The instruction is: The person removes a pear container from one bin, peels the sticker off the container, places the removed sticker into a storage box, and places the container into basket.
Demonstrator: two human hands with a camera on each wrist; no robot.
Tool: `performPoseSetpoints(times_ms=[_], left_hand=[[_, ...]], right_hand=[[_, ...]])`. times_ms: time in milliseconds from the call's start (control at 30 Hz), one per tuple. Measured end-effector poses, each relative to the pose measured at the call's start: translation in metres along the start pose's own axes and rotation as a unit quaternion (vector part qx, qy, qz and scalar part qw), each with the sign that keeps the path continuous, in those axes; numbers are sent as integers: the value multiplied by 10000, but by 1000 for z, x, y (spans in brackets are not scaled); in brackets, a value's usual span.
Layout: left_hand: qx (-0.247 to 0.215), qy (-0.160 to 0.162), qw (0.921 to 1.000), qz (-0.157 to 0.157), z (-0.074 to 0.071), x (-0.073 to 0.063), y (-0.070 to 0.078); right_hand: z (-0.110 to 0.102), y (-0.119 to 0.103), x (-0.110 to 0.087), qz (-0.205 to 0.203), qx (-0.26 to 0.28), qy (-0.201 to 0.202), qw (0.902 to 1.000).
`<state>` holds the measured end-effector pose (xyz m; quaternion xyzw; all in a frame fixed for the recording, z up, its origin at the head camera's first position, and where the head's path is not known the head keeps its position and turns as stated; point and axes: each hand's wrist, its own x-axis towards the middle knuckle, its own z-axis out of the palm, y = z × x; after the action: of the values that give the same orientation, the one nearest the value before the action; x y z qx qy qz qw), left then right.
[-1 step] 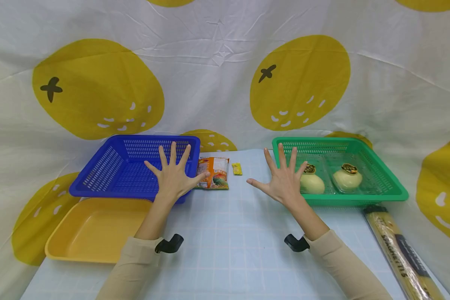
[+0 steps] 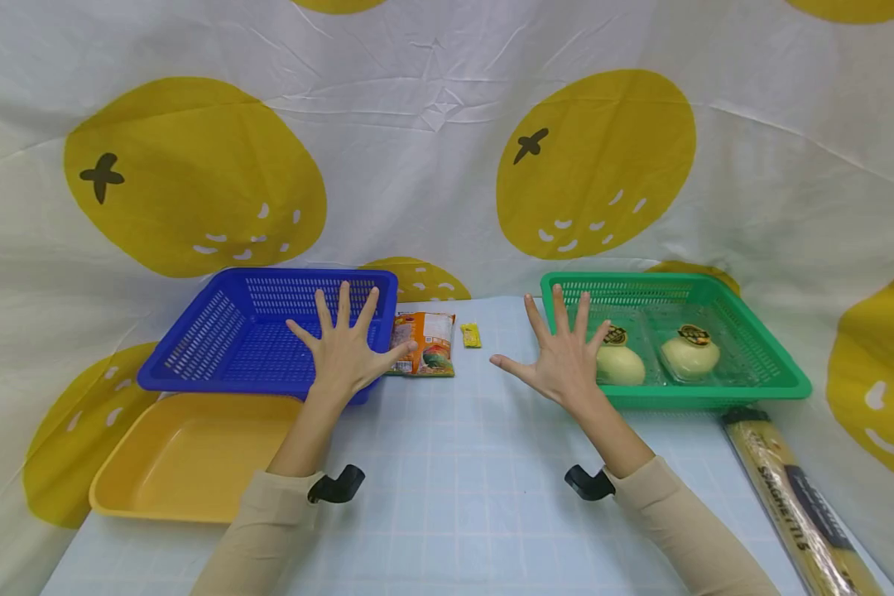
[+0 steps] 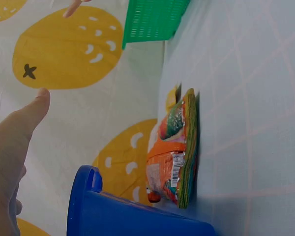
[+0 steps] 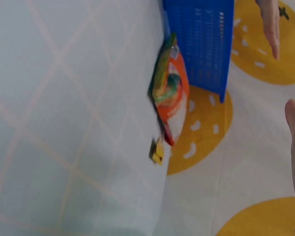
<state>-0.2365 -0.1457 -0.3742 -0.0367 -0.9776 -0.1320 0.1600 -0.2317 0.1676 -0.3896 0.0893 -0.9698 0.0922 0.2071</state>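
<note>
Both arms extend forward, converging slightly. Left arm [image 2: 264, 526]: long beige fabric sleeve, ending short of the bare wrist [image 2: 305, 439]. Left grip [image 2: 343, 352], a bare human hand: back toward the head camera, four fingers straight and fanned, thumb stretched inward. Right arm [image 2: 689, 526]: matching beige fabric sleeve, bare wrist [image 2: 603, 430] exposed. Right grip [image 2: 564, 356], likewise a bare human hand: back toward the head camera, all digits spread, thumb pointing inward. The two stand well apart, raised, thumbs facing one another.
</note>
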Motion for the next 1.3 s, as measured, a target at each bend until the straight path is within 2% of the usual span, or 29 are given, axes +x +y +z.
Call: performPoseSetpoints(times_ms=[267,567,967,1033,1133,1233,1300], left_hand=[[-13,-41,10000,-35,0,0,0],[45,-73,9999,-60,0,0,0],[-202,-3,9998,17,6,3,7],[-264,102,9996,19,8,4,10],[-406,527,9976,166,12,6,16],[-713,1059,9911,385,17,8,25],[-1030,1253,9854,517,20,11,33]], right_hand=[[0,1,0,5,-64,-29,10000],[-4,5,-2,48,124,-157,9998],[-14,38,-3,183,350,-28,9992],[-17,44,-4,253,514,-80,9983],[-19,58,-5,397,904,-167,9950],[-23,74,-4,577,1444,-303,9874],[-26,87,-4,715,1750,-434,9810]])
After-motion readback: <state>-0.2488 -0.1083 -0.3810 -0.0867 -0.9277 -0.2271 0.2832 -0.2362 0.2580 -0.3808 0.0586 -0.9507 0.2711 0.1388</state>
